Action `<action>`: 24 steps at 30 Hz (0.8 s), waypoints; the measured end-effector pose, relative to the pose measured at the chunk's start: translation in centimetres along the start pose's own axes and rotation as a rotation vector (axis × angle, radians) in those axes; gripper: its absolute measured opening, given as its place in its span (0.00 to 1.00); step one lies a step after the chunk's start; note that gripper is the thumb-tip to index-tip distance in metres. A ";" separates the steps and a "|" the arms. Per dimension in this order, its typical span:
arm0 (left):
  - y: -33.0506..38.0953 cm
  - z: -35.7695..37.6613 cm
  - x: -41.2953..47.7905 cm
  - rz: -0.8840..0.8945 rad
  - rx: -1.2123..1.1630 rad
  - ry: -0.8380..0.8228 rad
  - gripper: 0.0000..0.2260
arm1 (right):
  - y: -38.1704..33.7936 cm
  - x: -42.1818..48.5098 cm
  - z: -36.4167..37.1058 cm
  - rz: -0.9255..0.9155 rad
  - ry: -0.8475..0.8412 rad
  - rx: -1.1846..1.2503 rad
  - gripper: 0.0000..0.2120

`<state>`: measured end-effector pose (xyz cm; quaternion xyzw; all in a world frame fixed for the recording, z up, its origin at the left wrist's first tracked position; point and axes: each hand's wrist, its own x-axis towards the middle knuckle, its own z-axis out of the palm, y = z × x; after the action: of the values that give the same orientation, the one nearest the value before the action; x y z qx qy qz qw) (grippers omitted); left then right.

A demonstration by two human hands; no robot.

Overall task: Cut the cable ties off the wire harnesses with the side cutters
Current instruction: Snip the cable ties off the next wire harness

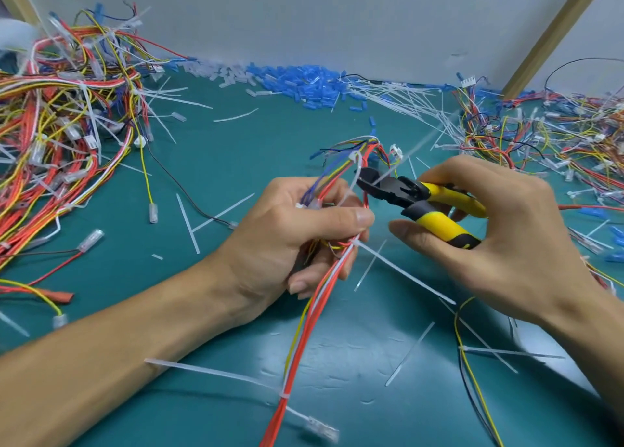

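My left hand [297, 233] grips a wire harness [304, 328] of red, white and yellow wires at the middle of the green mat. The harness runs down toward me and fans out above my fist. My right hand [499, 237] holds yellow-and-black side cutters [422, 200]. Their black jaws are open around a white cable tie [354, 169] at the harness's upper end. A second cable tie [405, 274] sticks out to the right just below my left thumb. A third cable tie [216, 372] wraps the harness near the bottom.
A big tangle of harnesses [64, 136] fills the left of the green mat [216, 163]. Another pile [547, 142] lies at the right. Blue connector sleeves [300, 81] and cut white ties line the back wall. Loose cut ties [189, 223] are scattered around my hands.
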<state>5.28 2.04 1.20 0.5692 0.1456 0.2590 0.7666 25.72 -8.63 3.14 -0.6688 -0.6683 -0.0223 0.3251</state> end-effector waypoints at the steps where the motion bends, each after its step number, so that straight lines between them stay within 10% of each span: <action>1: -0.1 0.1 0.0 0.005 0.036 0.003 0.09 | 0.0 -0.1 0.1 -0.005 -0.012 -0.005 0.16; 24: 0.0 0.1 0.0 -0.027 0.038 0.005 0.14 | 0.2 -0.1 -0.4 -0.018 -0.071 -0.098 0.09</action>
<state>5.30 1.97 1.22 0.5809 0.1601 0.2471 0.7588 26.03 -8.86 3.35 -0.6780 -0.6836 -0.0343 0.2679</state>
